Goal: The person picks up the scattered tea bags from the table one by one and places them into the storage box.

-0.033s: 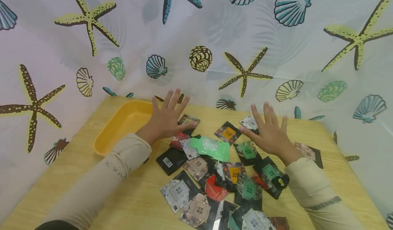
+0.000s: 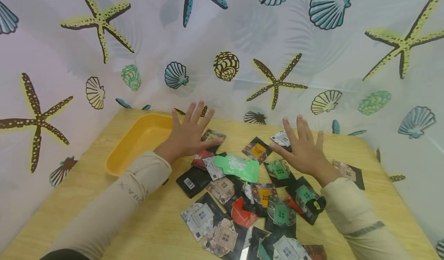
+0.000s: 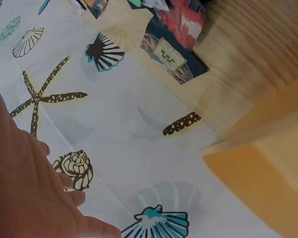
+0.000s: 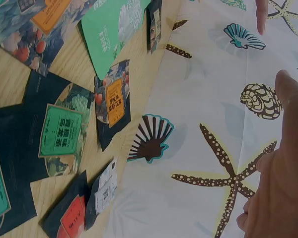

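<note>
My left hand (image 2: 189,134), fingers spread and straight, is held over the back left of the table beside the yellow tray (image 2: 112,157). My right hand (image 2: 305,150) is likewise spread, above the right side of scattered tea sachets. Neither hand holds anything. A bright green pouch (image 2: 239,168) lies between the hands on top of other packets. Nearest the right hand are a green-labelled sachet (image 2: 279,172) and a white-patterned sachet (image 2: 281,138). Close by the left hand lie a red packet (image 2: 202,159) and a dark sachet (image 2: 216,135).
More sachets, among them a black packet with a barcode (image 2: 193,182) and a red-labelled sachet (image 2: 243,212), overlap toward the front. One sachet (image 2: 348,173) lies apart at the right. A white curtain (image 2: 208,36) printed with starfish and shells hangs behind the wooden table (image 2: 152,221).
</note>
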The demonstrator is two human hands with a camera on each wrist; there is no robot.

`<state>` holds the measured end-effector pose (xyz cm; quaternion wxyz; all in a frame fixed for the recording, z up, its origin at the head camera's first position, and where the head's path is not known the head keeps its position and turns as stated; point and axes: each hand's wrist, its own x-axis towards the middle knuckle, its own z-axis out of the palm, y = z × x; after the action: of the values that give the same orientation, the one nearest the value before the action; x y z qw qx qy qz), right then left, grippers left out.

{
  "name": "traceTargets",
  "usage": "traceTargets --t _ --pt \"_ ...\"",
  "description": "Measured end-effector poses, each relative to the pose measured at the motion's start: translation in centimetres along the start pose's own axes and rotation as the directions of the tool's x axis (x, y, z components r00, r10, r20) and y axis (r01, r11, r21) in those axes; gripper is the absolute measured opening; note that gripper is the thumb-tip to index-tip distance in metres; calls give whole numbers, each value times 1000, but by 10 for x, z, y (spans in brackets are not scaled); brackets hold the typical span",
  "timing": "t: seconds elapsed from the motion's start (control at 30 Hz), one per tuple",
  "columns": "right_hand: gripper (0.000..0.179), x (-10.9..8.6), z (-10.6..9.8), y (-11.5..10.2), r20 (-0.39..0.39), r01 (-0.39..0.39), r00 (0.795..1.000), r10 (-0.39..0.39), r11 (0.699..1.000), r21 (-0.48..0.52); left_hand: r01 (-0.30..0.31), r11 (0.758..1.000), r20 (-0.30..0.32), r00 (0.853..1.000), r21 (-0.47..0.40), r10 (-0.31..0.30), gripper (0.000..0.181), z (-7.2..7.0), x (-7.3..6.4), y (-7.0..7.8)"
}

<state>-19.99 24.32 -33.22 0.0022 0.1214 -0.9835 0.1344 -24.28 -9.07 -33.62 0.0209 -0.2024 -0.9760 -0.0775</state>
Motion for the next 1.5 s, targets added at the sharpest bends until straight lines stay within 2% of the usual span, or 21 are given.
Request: traceTargets --t 0.23,0.37,0.57,0.73,0.87,0.97,1.1,1.2,1.33,1.5 --pt "91 7 13 -10 3 50 999 -50 999 16 -15 1000 -4 1000 14 16 94 9 -2 -2" --pt "90 12 23 -19 11 71 997 -71 997 6 -17 1000 -16 1000 11 17 93 8 -5 -5" --pt "85 21 40 -35 22 168 986 -168 986 -13 17 995 -35 999 103 -13 88 5 -15 -21" --pt "78 29 57 -41 48 231 972 -229 973 -31 45 994 -53 998 96 -40 82 4 -31 -46" --pt "72 38 67 -43 92 278 957 -275 960 -24 65 995 -83 995 73 -59 77 2 -50 -73" --pt "59 43 73 -44 139 302 944 -299 953 -6 89 991 -73 994 96 -82 69 -4 -68 -99" --pt "47 48 77 -45 190 290 940 -282 957 -12 156 977 -35 988 147 -152 55 -13 -90 -131" --pt "46 49 80 -43 210 266 944 -256 964 -20 238 966 -19 971 105 -237 48 -16 -101 -149" --pt "49 50 85 -42 219 262 941 -259 965 16 327 945 25 945 26 -328 49 -11 -111 -168" --pt "54 52 92 -43 239 265 934 -267 963 41 379 923 152 918 -60 -367 51 -2 -125 -188"
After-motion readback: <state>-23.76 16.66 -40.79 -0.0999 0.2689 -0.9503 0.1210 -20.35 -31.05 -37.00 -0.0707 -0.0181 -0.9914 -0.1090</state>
